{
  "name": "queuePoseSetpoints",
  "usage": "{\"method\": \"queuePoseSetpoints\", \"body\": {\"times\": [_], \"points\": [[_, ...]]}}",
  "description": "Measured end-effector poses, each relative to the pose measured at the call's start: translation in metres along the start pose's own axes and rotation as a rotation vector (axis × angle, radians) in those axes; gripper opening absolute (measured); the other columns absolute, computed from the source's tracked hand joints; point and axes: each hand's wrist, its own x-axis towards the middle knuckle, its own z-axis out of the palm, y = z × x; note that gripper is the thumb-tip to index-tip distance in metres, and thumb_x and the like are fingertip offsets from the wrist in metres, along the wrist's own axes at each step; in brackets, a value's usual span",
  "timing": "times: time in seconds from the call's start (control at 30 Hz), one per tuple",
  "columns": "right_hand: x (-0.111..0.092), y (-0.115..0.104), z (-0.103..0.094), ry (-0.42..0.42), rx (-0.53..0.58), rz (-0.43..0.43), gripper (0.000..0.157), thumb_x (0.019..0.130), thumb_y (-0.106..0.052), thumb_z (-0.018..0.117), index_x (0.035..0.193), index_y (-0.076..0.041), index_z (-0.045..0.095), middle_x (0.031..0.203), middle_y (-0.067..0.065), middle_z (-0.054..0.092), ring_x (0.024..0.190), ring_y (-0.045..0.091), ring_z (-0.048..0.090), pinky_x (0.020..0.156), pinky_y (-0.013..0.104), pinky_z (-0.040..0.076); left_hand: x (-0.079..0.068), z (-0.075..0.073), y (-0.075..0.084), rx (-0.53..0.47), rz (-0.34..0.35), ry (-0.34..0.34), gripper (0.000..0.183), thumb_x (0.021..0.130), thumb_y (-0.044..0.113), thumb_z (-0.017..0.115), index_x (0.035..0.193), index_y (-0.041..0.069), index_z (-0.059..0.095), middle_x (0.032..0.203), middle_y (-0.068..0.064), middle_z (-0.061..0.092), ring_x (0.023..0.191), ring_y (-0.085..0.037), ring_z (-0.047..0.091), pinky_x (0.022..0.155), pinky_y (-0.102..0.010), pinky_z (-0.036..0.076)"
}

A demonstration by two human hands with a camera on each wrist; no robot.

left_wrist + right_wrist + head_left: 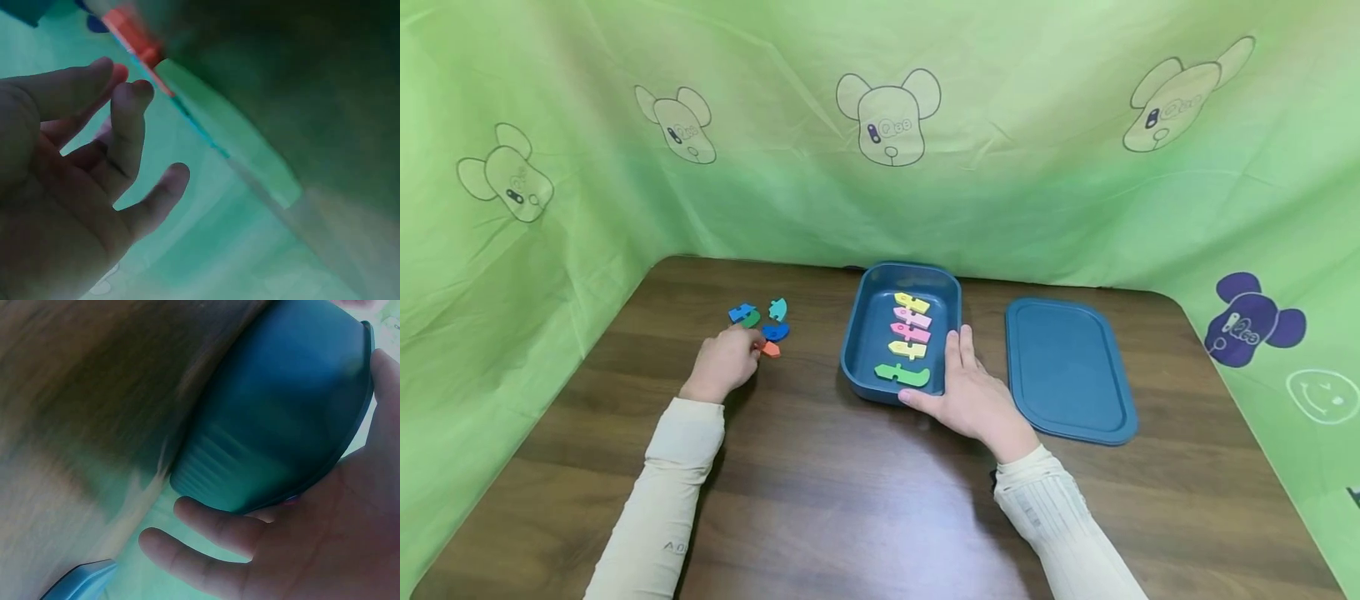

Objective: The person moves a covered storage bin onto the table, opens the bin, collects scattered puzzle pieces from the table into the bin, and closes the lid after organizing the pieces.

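My left hand (724, 365) reaches down at a small group of coloured puzzle pieces on the left of the table. Closest to its fingertips is an orange piece (771, 349); a dark blue piece (777, 332) and a green piece (750, 319) lie just beyond. In the left wrist view the fingers are loosely bent, with nothing visible between them and the orange piece (134, 40) apart from them. My right hand (973, 400) rests on the near right corner of a blue container (848, 342), fingers spread along its rim. Joined yellow, pink and green pieces (904, 375) lie inside it.
A blue lid (1070, 371) lies flat on the table (820, 500), right of the container. Light blue (742, 312) and teal (778, 309) pieces sit at the back of the left group. A green curtain (775, 208) with printed bear heads hangs behind the table and along its sides.
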Motion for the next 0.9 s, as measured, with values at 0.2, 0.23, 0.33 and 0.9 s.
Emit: {"method": "queuePoseSetpoints", "body": {"times": [0.2, 0.23, 0.33, 0.9], "points": [[-0.001, 0.002, 0.0, 0.004, -0.007, 0.002, 0.131, 0.08, -0.085, 0.053, 0.159, 0.003, -0.003, 0.165, 0.023, -0.012, 0.144, 0.05, 0.025, 0.102, 0.061, 0.04, 0.003, 0.006, 0.006, -0.05, -0.008, -0.101, 0.015, 0.096, 0.004, 0.063, 0.107, -0.001, 0.072, 0.095, -0.011, 0.069, 0.079, -0.028, 0.061, 0.071, -0.043, 0.052], [-0.001, 0.001, 0.0, 0.006, -0.006, 0.001, 0.131, 0.08, -0.086, 0.053, 0.159, 0.003, -0.003, 0.165, 0.023, -0.011, 0.144, 0.05, 0.025, 0.102, 0.062, 0.04, 0.003, 0.006, 0.008, -0.076, 0.0, -0.113, 0.015, 0.097, 0.005, 0.063, 0.107, -0.001, 0.071, 0.095, -0.01, 0.069, 0.08, -0.027, 0.06, 0.073, -0.042, 0.052], [0.0, 0.001, 0.0, 0.009, -0.009, -0.004, 0.132, 0.079, -0.087, 0.051, 0.159, 0.003, -0.003, 0.165, 0.023, -0.01, 0.144, 0.05, 0.025, 0.103, 0.061, 0.04, 0.002, 0.007, 0.011, -0.139, 0.006, -0.124, 0.018, 0.097, 0.005, 0.063, 0.112, -0.001, 0.071, 0.102, -0.011, 0.068, 0.088, -0.027, 0.061, 0.08, -0.043, 0.052], [-0.001, 0.001, 0.0, 0.018, -0.007, -0.015, 0.127, 0.084, -0.08, 0.056, 0.158, 0.005, -0.002, 0.165, 0.024, -0.01, 0.143, 0.05, 0.027, 0.104, 0.061, 0.039, 0.003, 0.01, 0.012, -0.024, -0.013, -0.138, 0.012, 0.092, 0.011, 0.073, 0.101, 0.004, 0.07, 0.09, -0.008, 0.06, 0.08, -0.026, 0.056, 0.069, -0.044, 0.049]]}}
